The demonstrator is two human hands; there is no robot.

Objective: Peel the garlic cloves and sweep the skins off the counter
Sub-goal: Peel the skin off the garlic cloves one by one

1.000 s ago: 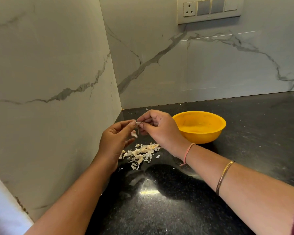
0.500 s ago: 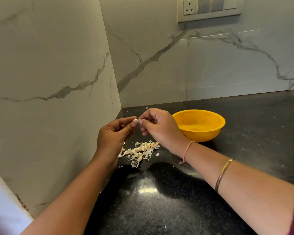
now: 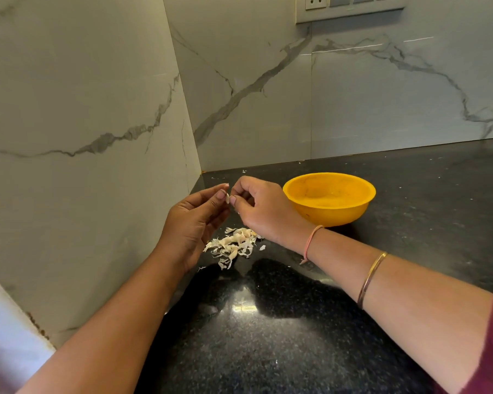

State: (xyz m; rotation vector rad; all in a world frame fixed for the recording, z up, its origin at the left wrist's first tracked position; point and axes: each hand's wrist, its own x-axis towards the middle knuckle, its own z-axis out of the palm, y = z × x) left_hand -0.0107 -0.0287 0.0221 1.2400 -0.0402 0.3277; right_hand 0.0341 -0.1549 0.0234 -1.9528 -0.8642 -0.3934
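A small pale garlic clove [image 3: 227, 198] is pinched between the fingertips of my left hand [image 3: 194, 223] and my right hand [image 3: 260, 210], held above the black counter [image 3: 268, 336] near the wall corner. Under the hands lies a heap of papery garlic skins [image 3: 234, 245], with a few loose flakes beside it. A yellow bowl [image 3: 329, 207] stands just right of my right hand; I cannot make out what is inside it.
Marble walls close in on the left and at the back, meeting in a corner behind my hands. A switch plate [image 3: 350, 7] sits high on the back wall. The counter stretches away to the right of the bowl.
Both hands have lifted slightly and stay pinched together on the clove. The left fingers have opened out a little. The skin heap and bowl have not moved.
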